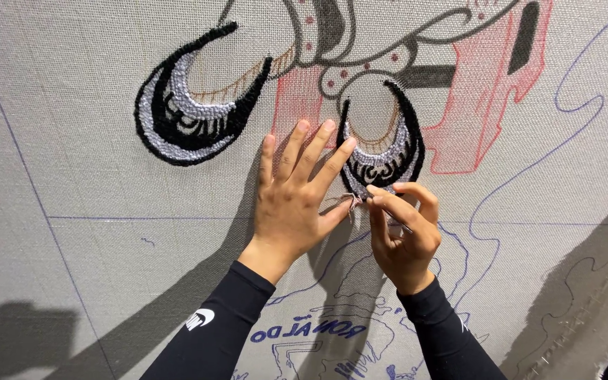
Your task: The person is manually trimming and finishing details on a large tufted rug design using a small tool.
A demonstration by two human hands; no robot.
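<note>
Left hand (291, 200) flat, fingers spread, on canvas (93, 183); right hand (402, 229) pinched on thread (352, 201) (loose end).

Both arms are wearing snug black long sleeves; left sleeve (212, 331) is showing a small white emblem (near the forearm); hands are going bare.

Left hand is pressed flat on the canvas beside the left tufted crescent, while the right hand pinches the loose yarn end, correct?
Not quite. The head view shows the left hand flat on the canvas beside the right tufted crescent, not the left one. The right hand does pinch the loose yarn end.
</note>
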